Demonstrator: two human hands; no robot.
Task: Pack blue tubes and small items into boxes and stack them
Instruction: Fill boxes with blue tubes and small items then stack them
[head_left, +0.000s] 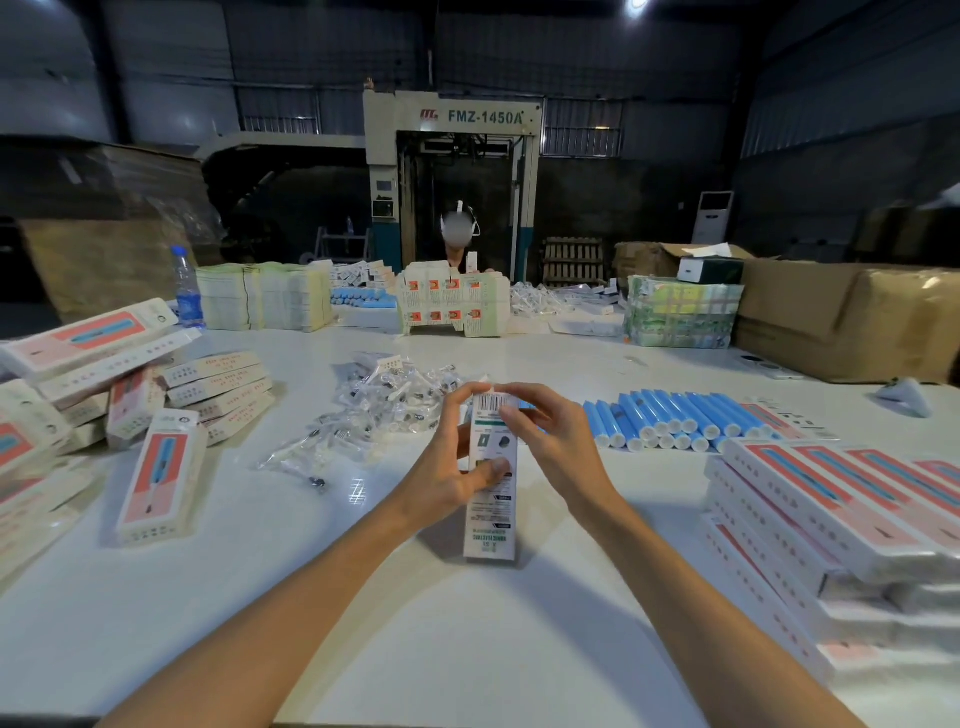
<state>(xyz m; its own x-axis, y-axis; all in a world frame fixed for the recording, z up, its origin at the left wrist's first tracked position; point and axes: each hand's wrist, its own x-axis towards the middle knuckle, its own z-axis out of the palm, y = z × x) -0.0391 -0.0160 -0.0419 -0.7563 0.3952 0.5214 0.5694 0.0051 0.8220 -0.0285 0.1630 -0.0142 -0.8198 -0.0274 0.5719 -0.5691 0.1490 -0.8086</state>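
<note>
A long white printed box (491, 525) stands tilted in front of me above the white table (415, 623), its barcode end farthest from me. My left hand (451, 467) grips its middle, thumb across the printed face. My right hand (550, 441) pinches the top flap at the barcode end. Blue tubes (675, 418) lie in a row to the right behind my hands. A heap of small items in clear bags (379, 415) lies to the left behind them. What the box holds is hidden.
Packed pink-and-white boxes are stacked at the right (841, 519) and piled loosely at the left (104, 395). A water bottle (187, 291), bundles of flat cartons (265, 296) and brown cardboard boxes (852, 322) line the far side, where another person (460, 234) sits.
</note>
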